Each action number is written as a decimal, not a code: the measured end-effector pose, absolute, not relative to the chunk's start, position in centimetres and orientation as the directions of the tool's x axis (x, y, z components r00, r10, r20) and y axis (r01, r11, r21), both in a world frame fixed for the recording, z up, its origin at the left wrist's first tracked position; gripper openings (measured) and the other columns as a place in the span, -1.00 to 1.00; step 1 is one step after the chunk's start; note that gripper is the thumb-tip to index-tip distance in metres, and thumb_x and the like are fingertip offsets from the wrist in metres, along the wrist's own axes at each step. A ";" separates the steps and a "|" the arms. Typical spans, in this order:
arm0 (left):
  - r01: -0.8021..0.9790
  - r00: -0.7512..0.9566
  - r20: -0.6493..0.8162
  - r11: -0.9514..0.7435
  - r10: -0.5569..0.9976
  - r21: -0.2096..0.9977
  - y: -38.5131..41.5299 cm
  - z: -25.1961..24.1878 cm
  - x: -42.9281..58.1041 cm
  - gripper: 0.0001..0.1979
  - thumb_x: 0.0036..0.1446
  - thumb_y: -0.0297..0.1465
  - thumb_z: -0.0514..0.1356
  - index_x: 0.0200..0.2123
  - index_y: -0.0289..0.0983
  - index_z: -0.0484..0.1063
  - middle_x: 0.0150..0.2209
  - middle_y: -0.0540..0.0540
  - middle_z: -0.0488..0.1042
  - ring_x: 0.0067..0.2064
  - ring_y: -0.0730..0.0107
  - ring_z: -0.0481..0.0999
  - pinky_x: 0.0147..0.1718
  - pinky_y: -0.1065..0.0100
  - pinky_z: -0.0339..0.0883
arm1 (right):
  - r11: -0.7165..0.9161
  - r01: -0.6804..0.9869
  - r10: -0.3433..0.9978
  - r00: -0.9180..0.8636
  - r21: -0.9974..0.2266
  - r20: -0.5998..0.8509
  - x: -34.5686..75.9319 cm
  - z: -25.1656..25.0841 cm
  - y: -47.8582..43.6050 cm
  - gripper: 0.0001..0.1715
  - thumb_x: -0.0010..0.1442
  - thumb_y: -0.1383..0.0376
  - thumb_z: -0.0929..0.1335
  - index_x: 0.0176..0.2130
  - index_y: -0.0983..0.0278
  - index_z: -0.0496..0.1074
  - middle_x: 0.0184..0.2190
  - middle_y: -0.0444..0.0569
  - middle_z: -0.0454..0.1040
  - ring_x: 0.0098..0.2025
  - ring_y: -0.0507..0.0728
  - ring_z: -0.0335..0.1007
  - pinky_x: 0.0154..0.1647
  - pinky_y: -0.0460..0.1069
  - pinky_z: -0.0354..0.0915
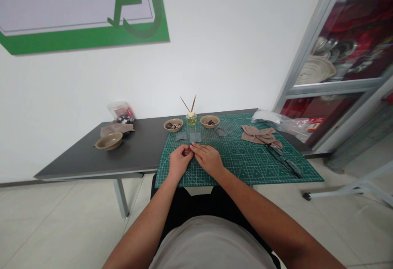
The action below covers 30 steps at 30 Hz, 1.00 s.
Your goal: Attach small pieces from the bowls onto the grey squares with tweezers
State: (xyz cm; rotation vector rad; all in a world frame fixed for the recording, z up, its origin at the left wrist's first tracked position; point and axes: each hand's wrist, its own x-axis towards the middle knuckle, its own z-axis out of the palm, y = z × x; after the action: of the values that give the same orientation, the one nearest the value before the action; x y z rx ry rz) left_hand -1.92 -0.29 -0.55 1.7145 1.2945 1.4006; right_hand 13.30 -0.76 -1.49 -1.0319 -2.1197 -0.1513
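My left hand (179,160) and my right hand (208,157) meet at the fingertips on the green cutting mat (245,158), near its front left. The left fingers are curled in a pinch on something too small to make out. The right hand's fingers lie stretched toward the left hand, touching the same spot. Just beyond the hands lie two small grey fabric squares (195,137). Two small bowls (173,125) (210,121) with dark pieces stand at the mat's far edge, with a reed diffuser bottle (191,117) between them.
A beige cloth (260,135) and black scissors (284,160) lie on the mat's right side. A clear plastic bag (276,119) sits at the far right. On the dark table (123,154) to the left stand an empty bowl (109,141), a cloth and a bag of pieces (121,113).
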 end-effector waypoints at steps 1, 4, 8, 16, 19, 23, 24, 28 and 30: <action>0.322 -0.020 0.397 -0.370 0.918 0.871 -0.3 -0.5 -1.9 -0.92 -0.04 -0.38 0.24 -0.49 -0.26 0.45 -0.56 0.08 0.40 -0.50 0.50 0.34 -0.45 0.46 0.24 | 0.670 0.714 0.627 -0.395 -0.206 0.671 13.2 -1.6 -0.7 -0.56 0.26 0.41 0.25 0.11 0.19 0.41 0.10 -0.02 0.44 0.06 0.14 0.43 0.05 0.10 0.37; 0.323 -0.043 0.392 -0.359 0.919 0.876 -0.3 -0.7 -1.9 -0.90 -0.02 -0.36 0.24 -0.50 -0.27 0.45 -0.55 0.06 0.42 -0.50 0.50 0.36 -0.45 0.45 0.26 | 0.690 0.690 0.625 -0.415 -0.219 0.661 13.1 -1.9 -0.5 -0.51 0.26 0.44 0.22 0.14 0.22 0.37 0.13 0.00 0.40 0.11 0.10 0.39 0.11 0.07 0.35; 0.335 -0.072 0.413 -0.368 0.908 0.867 -0.5 -1.0 -2.0 -0.87 0.00 -0.32 0.25 -0.46 -0.27 0.48 -0.52 0.03 0.46 -0.48 0.46 0.40 -0.42 0.43 0.29 | 0.676 0.688 0.646 -0.383 -0.263 0.660 13.0 -2.1 -0.5 -0.50 0.26 0.45 0.20 0.16 0.24 0.34 0.15 0.00 0.38 0.12 0.08 0.38 0.11 0.02 0.35; 0.292 -0.059 0.393 -0.361 0.918 0.886 -0.5 -0.9 -1.9 -0.89 -0.02 -0.34 0.26 -0.44 -0.27 0.50 -0.51 0.03 0.48 -0.47 0.46 0.42 -0.41 0.42 0.31 | 0.697 0.682 0.614 -0.407 -0.222 0.676 13.1 -1.9 -0.7 -0.47 0.26 0.46 0.21 0.18 0.23 0.32 0.15 0.02 0.37 0.13 0.09 0.37 0.12 0.01 0.35; 0.279 -0.072 0.392 -0.359 0.917 0.891 -0.6 -0.9 -2.0 -0.88 -0.02 -0.32 0.27 -0.45 -0.27 0.50 -0.51 0.03 0.49 -0.47 0.46 0.43 -0.41 0.43 0.32 | 0.700 0.676 0.613 -0.402 -0.232 0.680 13.1 -2.0 -0.7 -0.47 0.26 0.46 0.21 0.19 0.23 0.32 0.15 0.01 0.38 0.13 0.08 0.37 0.12 0.01 0.36; 0.262 -0.076 0.387 -0.356 0.919 0.897 -0.6 -1.0 -2.0 -0.84 -0.02 -0.31 0.28 -0.35 -0.25 0.54 -0.45 -0.01 0.54 -0.44 0.43 0.46 -0.38 0.40 0.34 | 0.628 0.720 0.678 -0.322 -0.294 0.660 13.2 -2.2 -0.5 -0.48 0.25 0.45 0.22 0.17 0.20 0.33 0.13 -0.01 0.40 0.07 0.09 0.43 0.06 0.02 0.40; 0.259 -0.072 0.380 -0.351 0.922 0.900 -0.6 -1.0 -2.0 -0.83 -0.02 -0.31 0.28 -0.33 -0.25 0.54 -0.44 -0.01 0.54 -0.43 0.43 0.46 -0.38 0.40 0.34 | 0.620 0.724 0.685 -0.314 -0.301 0.657 13.2 -2.2 -0.5 -0.48 0.25 0.45 0.22 0.17 0.21 0.33 0.13 -0.01 0.40 0.06 0.09 0.44 0.06 0.02 0.40; 0.273 -0.045 0.386 -0.360 0.921 0.892 -0.5 -1.1 -2.0 -0.89 -0.01 -0.33 0.27 -0.42 -0.26 0.49 -0.50 0.03 0.49 -0.47 0.46 0.43 -0.41 0.43 0.31 | 0.651 0.701 0.670 -0.351 -0.290 0.654 13.1 -2.3 -0.5 -0.48 0.26 0.44 0.21 0.18 0.24 0.32 0.15 -0.01 0.38 0.09 0.09 0.41 0.08 0.01 0.39; 0.266 -0.051 0.386 -0.360 0.921 0.894 -0.4 -1.1 -2.0 -0.88 -0.01 -0.32 0.27 -0.43 -0.26 0.47 -0.51 0.04 0.48 -0.47 0.47 0.42 -0.42 0.43 0.30 | 0.660 0.693 0.663 -0.355 -0.291 0.659 13.1 -2.3 -0.5 -0.49 0.26 0.44 0.21 0.18 0.26 0.31 0.14 0.01 0.38 0.08 0.09 0.42 0.08 0.01 0.38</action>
State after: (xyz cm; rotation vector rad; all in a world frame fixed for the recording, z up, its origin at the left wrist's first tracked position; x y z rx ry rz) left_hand -1.99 -0.45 -1.13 1.6441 1.2711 1.4431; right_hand 13.09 -0.49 -2.35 -1.0469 -2.0904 -0.0477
